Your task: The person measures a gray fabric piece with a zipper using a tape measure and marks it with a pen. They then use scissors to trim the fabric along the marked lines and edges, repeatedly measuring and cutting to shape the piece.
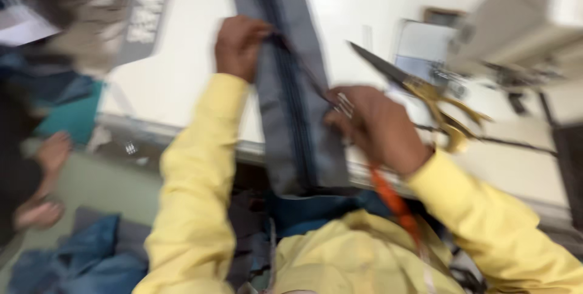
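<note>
The picture is blurred by motion. My left hand (238, 45) grips the upper left edge of a long grey fabric strip with a dark zip down its middle (296, 87). The strip lies across the white table (176, 69) and hangs over its front edge toward my lap. My right hand (375, 125) pinches the strip's right edge at mid-length, where a small metal piece shows at my fingers. Both arms wear yellow sleeves. An orange strap (392, 200) hangs below my right wrist.
Gold-handled scissors (425, 91) lie on the table right of my right hand. A cream sewing machine (522, 27) stands at the far right. Blue cloth (79, 263) lies on the floor at lower left, near another person's bare feet (45, 179).
</note>
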